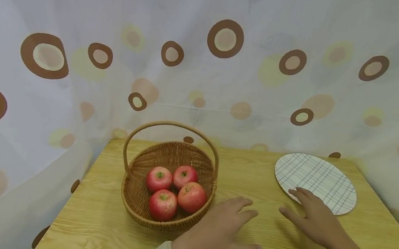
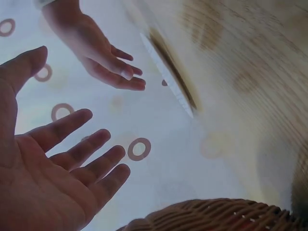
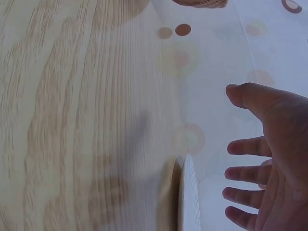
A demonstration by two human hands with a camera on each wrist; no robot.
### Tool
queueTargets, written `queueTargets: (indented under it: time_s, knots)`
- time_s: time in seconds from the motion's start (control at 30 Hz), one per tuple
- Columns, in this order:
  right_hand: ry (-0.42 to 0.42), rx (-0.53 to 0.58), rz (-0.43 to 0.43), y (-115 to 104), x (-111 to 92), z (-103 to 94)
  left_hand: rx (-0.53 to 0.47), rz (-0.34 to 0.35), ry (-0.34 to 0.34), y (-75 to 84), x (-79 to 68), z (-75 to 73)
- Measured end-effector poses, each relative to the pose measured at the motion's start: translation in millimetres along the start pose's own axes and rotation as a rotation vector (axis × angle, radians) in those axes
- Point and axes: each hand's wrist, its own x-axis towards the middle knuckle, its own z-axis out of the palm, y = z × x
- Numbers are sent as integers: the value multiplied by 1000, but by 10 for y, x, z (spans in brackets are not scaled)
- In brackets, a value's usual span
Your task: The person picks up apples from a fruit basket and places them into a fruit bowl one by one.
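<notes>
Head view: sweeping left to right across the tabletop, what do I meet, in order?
Wicker basket with four apples inside → left hand → checked white disc.

The person is holding both arms out in front. The left hand (image 1: 218, 232) and the right hand (image 1: 311, 216) are hanging in the air with a gap between them, and the palms are facing in. The right hand is reaching a bit farther forward than the left. The left fingers (image 2: 86, 148) are spreading apart, and the left thumb (image 2: 29, 67) is sticking out away from them. The right fingers (image 3: 248, 173) are lying loose with small gaps, and the right thumb (image 3: 250, 98) is pointing away from them.
</notes>
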Motion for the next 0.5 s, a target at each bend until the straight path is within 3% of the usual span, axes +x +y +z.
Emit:
queueTargets:
  time_s: [0.5]
  knots:
    - [-32, -2, 58, 472, 85, -5, -3, -17, -104, 112, 284, 177]
